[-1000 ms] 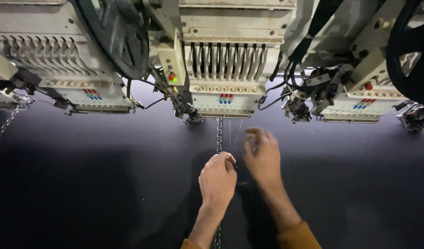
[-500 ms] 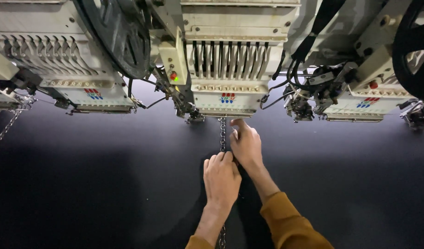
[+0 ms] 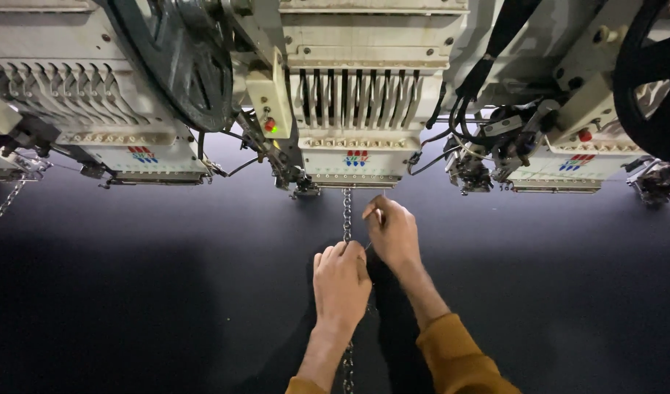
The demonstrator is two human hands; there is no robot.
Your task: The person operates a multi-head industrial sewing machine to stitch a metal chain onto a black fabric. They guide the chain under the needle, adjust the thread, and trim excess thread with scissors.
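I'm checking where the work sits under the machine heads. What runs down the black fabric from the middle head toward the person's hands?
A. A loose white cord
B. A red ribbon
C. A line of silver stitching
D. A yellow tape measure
C: a line of silver stitching runs from the middle head down the black fabric to the left hand.

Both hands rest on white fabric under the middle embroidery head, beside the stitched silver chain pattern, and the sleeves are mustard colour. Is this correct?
Not quite: the fabric is black, not white, as the head view shows. The rest holds: the left hand and the right hand are on it under the middle embroidery head, at the silver chain pattern, with mustard sleeves.
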